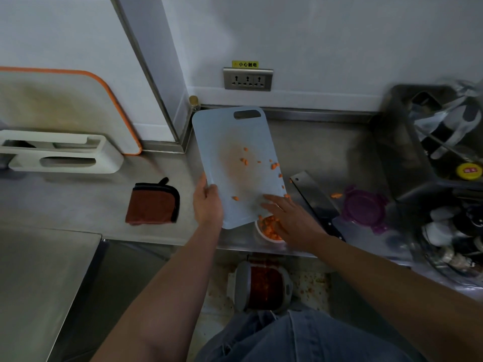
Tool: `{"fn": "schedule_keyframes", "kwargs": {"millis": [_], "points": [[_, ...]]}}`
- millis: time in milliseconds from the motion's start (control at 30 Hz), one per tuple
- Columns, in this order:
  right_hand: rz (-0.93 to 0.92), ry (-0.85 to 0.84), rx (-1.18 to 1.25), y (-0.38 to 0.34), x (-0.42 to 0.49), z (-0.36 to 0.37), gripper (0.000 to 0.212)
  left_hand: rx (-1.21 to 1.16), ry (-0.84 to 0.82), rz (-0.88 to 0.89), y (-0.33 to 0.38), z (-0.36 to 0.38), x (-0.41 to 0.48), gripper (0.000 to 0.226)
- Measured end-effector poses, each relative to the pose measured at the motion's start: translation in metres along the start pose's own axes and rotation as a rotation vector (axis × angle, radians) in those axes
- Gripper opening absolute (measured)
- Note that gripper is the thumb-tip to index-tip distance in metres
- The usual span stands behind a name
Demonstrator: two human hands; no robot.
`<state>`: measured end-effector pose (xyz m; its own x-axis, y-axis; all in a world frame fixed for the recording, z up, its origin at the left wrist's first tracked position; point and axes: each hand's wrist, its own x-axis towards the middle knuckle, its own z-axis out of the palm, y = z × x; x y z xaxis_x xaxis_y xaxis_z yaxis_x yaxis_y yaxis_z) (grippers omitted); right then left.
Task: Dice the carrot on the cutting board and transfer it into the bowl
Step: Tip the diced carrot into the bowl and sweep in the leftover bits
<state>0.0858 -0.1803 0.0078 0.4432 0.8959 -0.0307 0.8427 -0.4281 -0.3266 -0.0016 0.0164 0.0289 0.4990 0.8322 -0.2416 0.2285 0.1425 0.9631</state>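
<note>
The right hand (290, 218) and the cutting board's (235, 152) lower corner are covering most of the bowl (264, 237). The dish rack (444, 142) at right is blurring and running off the edge, its contents indistinct.

Matt plastic cutting board (235, 142); brushed-metal counter (339, 142); cloth towel (153, 202).

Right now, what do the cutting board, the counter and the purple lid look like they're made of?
Cutting board: probably plastic; it is thin, pale blue and matte, with a moulded handle slot and an orange stain. Counter: looks like brushed stainless steel, grey with a dull sheen and a folded metal edge. Purple lid: likely translucent plastic, with moulded clip tabs around its rim.
</note>
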Motion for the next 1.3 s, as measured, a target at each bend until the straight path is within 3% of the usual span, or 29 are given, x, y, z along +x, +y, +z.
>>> {"fn": "schedule_keyframes", "kwargs": {"millis": [200,367,500,600,700,800,1100,1300], "points": [[-0.218,-0.045,-0.022,-0.032,0.042,-0.002,0.076,-0.057,-0.051,0.005,0.007,0.002,-0.008,0.042],[-0.211,0.023,-0.132,-0.018,0.018,0.009,0.058,-0.062,-0.015,-0.021,0.009,0.001,-0.007,0.042],[-0.117,-0.056,-0.077,0.005,-0.006,0.004,0.060,-0.041,0.014,-0.025,0.007,0.001,-0.007,0.043],[0.041,0.071,0.065,0.010,0.010,-0.009,0.056,-0.040,0.004,-0.046,0.008,0.001,-0.010,0.042],[0.172,0.152,0.139,0.008,0.042,-0.025,0.067,-0.053,-0.021,-0.064,0.009,0.001,-0.013,0.040],[0.268,0.076,0.128,0.011,0.059,-0.028,0.075,-0.090,-0.033,-0.079,0.009,0.002,-0.012,0.041],[0.201,-0.132,0.096,0.005,-0.002,0.019,0.071,-0.087,0.096,-0.121,0.008,0.001,-0.006,0.041],[0.221,0.028,0.055,0.002,0.002,0.011,0.060,-0.133,0.118,-0.153,0.011,0.007,-0.010,0.043]]}}
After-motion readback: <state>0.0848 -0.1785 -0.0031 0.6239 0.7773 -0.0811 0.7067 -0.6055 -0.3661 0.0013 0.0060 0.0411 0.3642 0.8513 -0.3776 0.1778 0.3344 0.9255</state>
